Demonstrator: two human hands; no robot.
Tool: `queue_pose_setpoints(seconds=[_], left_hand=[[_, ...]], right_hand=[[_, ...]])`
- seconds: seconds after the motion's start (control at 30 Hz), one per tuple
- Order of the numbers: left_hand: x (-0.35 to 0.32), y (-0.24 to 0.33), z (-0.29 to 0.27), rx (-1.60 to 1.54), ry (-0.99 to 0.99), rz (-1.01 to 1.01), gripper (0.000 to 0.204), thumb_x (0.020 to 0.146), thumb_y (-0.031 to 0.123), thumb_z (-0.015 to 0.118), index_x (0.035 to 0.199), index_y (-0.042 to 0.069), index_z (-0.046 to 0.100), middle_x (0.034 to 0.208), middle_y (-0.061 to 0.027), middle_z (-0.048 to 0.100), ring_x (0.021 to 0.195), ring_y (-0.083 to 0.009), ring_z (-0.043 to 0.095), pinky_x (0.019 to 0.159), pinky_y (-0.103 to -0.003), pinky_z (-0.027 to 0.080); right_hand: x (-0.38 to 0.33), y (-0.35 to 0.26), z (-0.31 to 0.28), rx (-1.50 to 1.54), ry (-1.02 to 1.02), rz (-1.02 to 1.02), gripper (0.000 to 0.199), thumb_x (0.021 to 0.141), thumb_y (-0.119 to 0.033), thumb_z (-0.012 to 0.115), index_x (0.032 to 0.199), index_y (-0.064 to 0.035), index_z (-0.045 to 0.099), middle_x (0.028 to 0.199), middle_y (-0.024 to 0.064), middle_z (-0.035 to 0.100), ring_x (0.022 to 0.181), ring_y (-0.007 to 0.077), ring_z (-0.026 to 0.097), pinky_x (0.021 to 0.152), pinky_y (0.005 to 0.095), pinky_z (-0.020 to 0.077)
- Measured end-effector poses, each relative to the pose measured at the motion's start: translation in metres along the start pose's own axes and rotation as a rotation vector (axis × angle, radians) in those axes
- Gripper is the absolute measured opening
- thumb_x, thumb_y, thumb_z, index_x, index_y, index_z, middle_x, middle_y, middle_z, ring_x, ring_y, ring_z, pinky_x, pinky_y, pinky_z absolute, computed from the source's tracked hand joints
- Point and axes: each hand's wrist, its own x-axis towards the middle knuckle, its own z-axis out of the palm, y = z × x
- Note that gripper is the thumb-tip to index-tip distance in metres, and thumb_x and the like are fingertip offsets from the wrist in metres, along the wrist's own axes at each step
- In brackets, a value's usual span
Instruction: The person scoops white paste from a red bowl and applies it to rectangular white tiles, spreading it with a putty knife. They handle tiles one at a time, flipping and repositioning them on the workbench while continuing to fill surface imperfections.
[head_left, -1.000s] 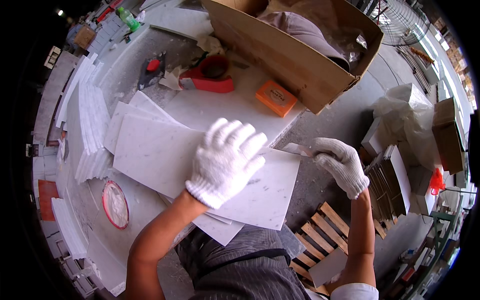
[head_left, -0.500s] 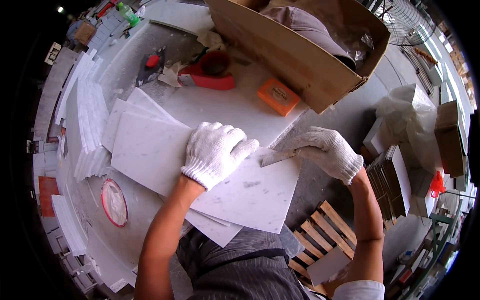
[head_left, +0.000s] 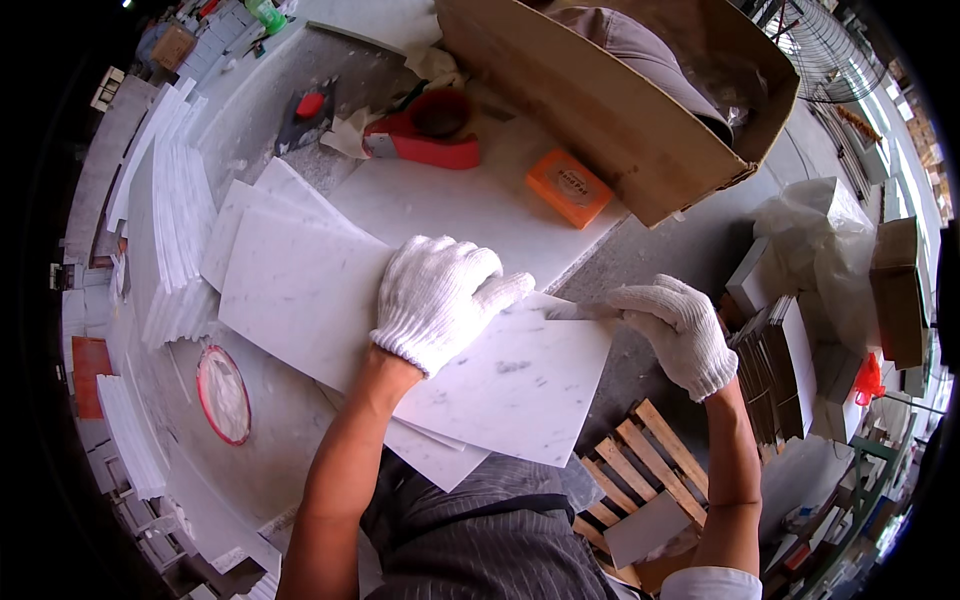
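A white, grey-veined marble tile (head_left: 510,390) lies in front of me, overlapping other tiles (head_left: 440,460) fanned out beneath it. My left hand (head_left: 430,305), in a white knit glove, is clasped over its far edge, thumb stretched to the right; the fingertips are hidden. My right hand (head_left: 680,335), gloved the same way, pinches a thin flat scraper blade (head_left: 582,312) at the tile's far right corner. Much of the scraper is covered by the glove.
Beyond the tile are an orange hand pad (head_left: 570,188), a red tape dispenser (head_left: 425,145) and a cardboard box (head_left: 610,105) with a cap inside. Tile stacks (head_left: 170,250) stand left, near a red-rimmed round lid (head_left: 224,396). A wooden pallet (head_left: 650,460) lies below right.
The scraper blade has shifted right along the tile toward its far edge and now lies flatter. My right wrist has dropped a little; my left hand keeps its hold on the tile.
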Motion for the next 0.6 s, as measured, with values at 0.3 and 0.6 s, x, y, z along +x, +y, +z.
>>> queue_pose_setpoints(seconds=[0.3, 0.6], left_hand=[[0.000, 0.000, 0.002, -0.012, 0.030, -0.005, 0.034, 0.083, 0.041, 0.071, 0.067, 0.012, 0.065, 0.068, -0.0055, 0.064, 0.069, -0.0282, 0.059, 0.068, -0.041, 0.043], [0.000, -0.002, 0.004, -0.014, 0.030, -0.002, 0.033, 0.083, 0.040, 0.071, 0.065, 0.012, 0.065, 0.068, -0.0048, 0.064, 0.069, -0.0277, 0.059, 0.068, -0.041, 0.043]], right_hand=[[-0.017, -0.005, 0.012, -0.004, 0.108, 0.106, 0.027, 0.082, 0.007, 0.062, 0.105, -0.0027, 0.072, 0.079, 0.0092, 0.064, 0.071, 0.0200, 0.062, 0.066, 0.0305, 0.0506], [-0.016, -0.011, 0.021, 0.026, 0.151, 0.135, 0.025, 0.081, 0.008, 0.064, 0.103, -0.0024, 0.073, 0.086, 0.0131, 0.070, 0.072, 0.0262, 0.067, 0.066, 0.0323, 0.0540]])
